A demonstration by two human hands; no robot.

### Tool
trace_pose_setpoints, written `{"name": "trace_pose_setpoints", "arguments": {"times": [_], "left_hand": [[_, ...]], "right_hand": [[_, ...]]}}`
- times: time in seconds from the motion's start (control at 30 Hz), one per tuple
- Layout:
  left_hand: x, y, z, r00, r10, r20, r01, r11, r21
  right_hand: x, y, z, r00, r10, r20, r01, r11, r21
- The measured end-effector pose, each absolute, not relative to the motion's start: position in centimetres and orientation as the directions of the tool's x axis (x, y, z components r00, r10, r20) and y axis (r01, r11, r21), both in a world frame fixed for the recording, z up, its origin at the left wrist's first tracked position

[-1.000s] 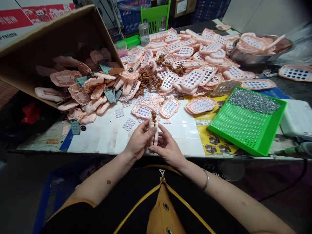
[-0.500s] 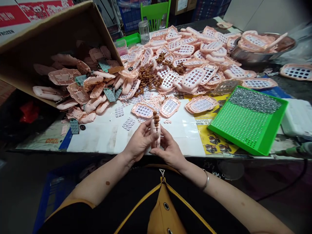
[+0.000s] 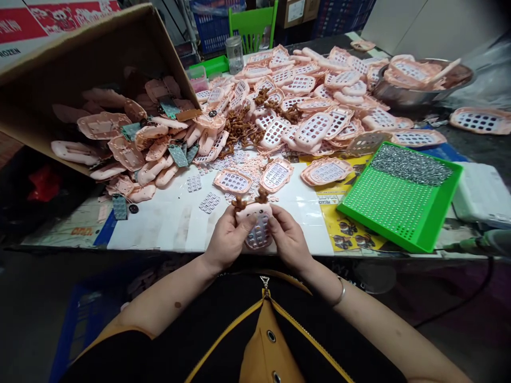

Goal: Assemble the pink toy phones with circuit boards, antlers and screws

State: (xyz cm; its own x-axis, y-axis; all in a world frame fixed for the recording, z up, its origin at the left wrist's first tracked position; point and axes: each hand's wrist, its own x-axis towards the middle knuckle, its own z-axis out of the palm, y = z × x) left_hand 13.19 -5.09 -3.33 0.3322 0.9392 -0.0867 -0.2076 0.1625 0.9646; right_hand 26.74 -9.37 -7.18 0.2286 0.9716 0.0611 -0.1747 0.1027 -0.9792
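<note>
A pink toy phone (image 3: 258, 230) with brown antlers on its top end is held upright over the table's front edge, its keypad side facing me. My left hand (image 3: 228, 234) grips its left side, thumb lying on the front. On the right side, my right hand (image 3: 290, 236) has its fingers closed round the shell, with the thumb at the edge. Just beyond lie pink shell halves with keypads, one shell (image 3: 233, 181) to the left and another shell (image 3: 277, 175) to the right. Small grey keypad pieces (image 3: 210, 202) rest left of the hands.
A tipped cardboard box (image 3: 167, 48) spills pink shells and circuit boards at left. Behind is a large heap of pink shells (image 3: 315, 127) with brown antlers (image 3: 239, 127). A green tray (image 3: 425, 234) of screws stands right, a metal bowl (image 3: 423, 98) at back right.
The toy phone has turned from edge-on to face me, so its keypad and both antlers show. Both hands have shifted to its two sides.
</note>
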Motion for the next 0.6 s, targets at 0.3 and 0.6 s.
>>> {"name": "trace_pose_setpoints", "arguments": {"times": [0.3,0.6], "left_hand": [[13.0,-5.4,-1.5,0.334,0.940,0.064,-0.085,-0.037,0.996],[13.0,-4.5,-2.6,0.318,0.940,-0.124,-0.223,0.201,0.954]], "right_hand": [[27.1,-9.2,-6.6,0.163,0.986,0.030,-0.406,0.094,-0.909],[27.0,-9.0,-5.6,0.214,0.977,-0.007,-0.316,0.063,-0.947]]}}
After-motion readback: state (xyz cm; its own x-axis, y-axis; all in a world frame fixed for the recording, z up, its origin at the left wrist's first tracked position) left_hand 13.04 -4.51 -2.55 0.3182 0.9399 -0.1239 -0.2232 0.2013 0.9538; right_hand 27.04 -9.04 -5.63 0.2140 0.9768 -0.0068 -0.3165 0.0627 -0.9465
